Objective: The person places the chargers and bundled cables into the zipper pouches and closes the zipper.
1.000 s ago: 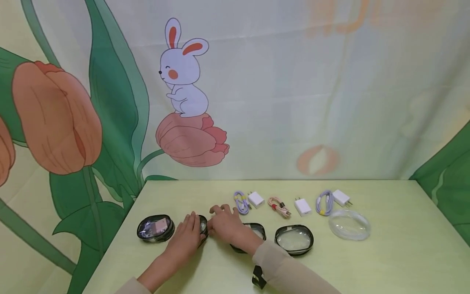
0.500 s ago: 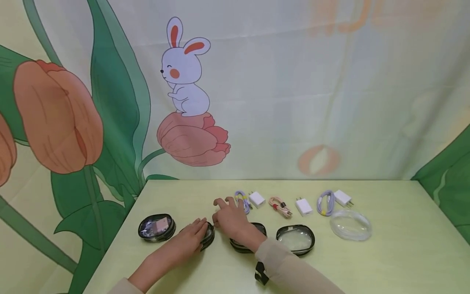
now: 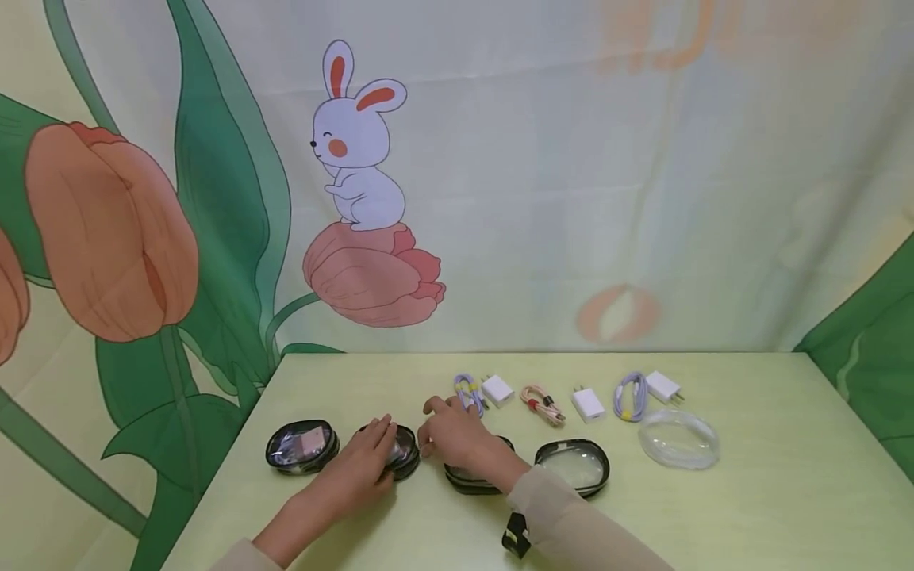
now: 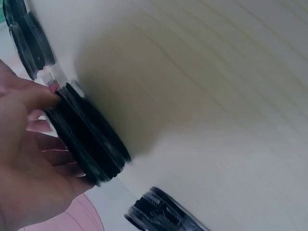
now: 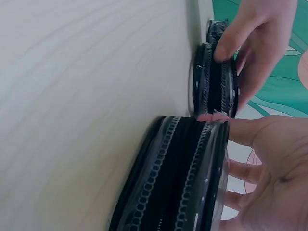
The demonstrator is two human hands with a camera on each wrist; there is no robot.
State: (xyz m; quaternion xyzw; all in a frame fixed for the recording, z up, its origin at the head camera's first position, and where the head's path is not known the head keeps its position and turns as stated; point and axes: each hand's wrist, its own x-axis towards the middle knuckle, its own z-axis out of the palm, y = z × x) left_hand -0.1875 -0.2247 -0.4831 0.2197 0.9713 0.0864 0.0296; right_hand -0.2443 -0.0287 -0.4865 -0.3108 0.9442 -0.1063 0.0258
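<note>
My left hand (image 3: 360, 460) lies over a small clear oval pouch (image 3: 407, 456) with black zippered sides. In the left wrist view, its thumb and fingers grip this pouch (image 4: 91, 132) from both sides. My right hand (image 3: 457, 436) is at the pouch's right end. Its thumb and forefinger come together at the zipper there; the pull itself is hidden by the fingertips. In the right wrist view, the right hand (image 5: 281, 168) reaches past another zippered pouch (image 5: 180, 178) towards the held pouch (image 5: 214, 84). Under the right forearm sits that other pouch (image 3: 474, 480), partly covered.
Left of the hands rests a pouch (image 3: 303, 446) with a pinkish item inside. To the right lie a black-edged pouch (image 3: 571, 466) and a clear oval case (image 3: 678, 438). Behind are purple cables (image 3: 631, 396), a pink cable (image 3: 543, 404) and white chargers (image 3: 588, 404).
My right hand has moved a little to the right, away from the left hand. The gripped pouch has shifted right and turned, showing more of its top.
</note>
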